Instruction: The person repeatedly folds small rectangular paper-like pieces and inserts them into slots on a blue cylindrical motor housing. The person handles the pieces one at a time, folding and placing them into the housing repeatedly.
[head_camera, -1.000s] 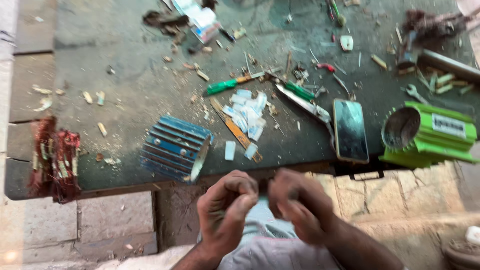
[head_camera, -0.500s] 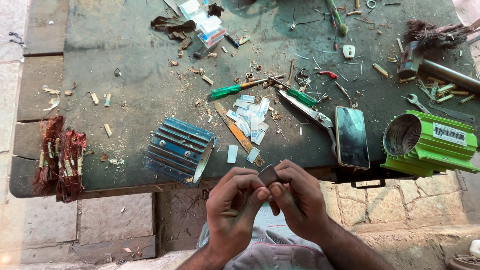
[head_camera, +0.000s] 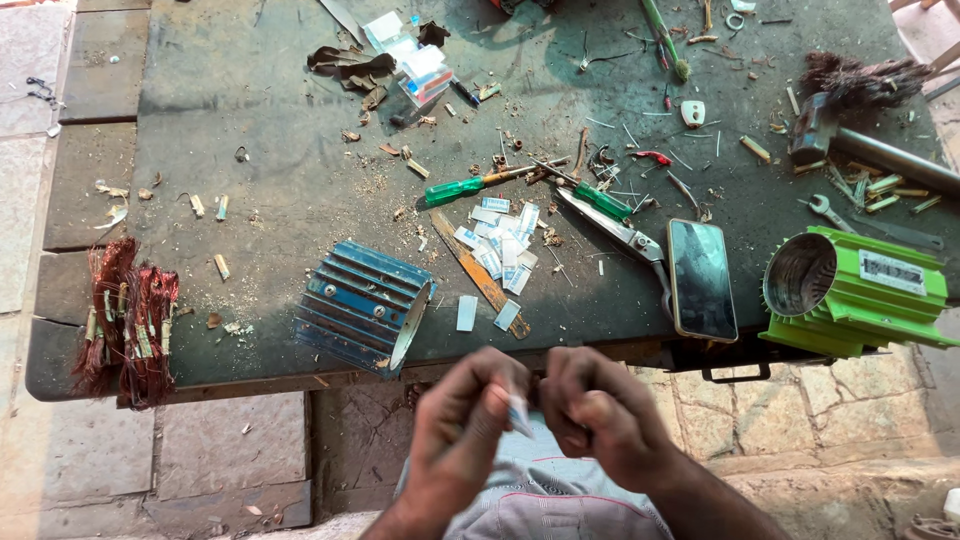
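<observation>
Both my hands are together below the near edge of a dark worktable (head_camera: 250, 200). My left hand (head_camera: 462, 425) and my right hand (head_camera: 600, 415) pinch a small pale folded slip (head_camera: 519, 415) between their fingertips; the hands are blurred. Just beyond them on the table lie several similar white and blue slips (head_camera: 500, 240). A blue finned motor casing (head_camera: 362, 305) lies on its side near the left hand. A black phone (head_camera: 701, 278) lies face up near the right hand.
A green finned motor casing (head_camera: 855, 290) overhangs the table's right edge. A green-handled screwdriver (head_camera: 470, 185), snips (head_camera: 615, 225), a wrench (head_camera: 835, 212) and a brush (head_camera: 850, 85) lie on the table. A copper wire bundle (head_camera: 125, 335) sits at the left corner. Stone paving lies below.
My hands have dropped a little lower and closer together, working the pale slip. The view has shifted slightly; things on the table have not moved.
</observation>
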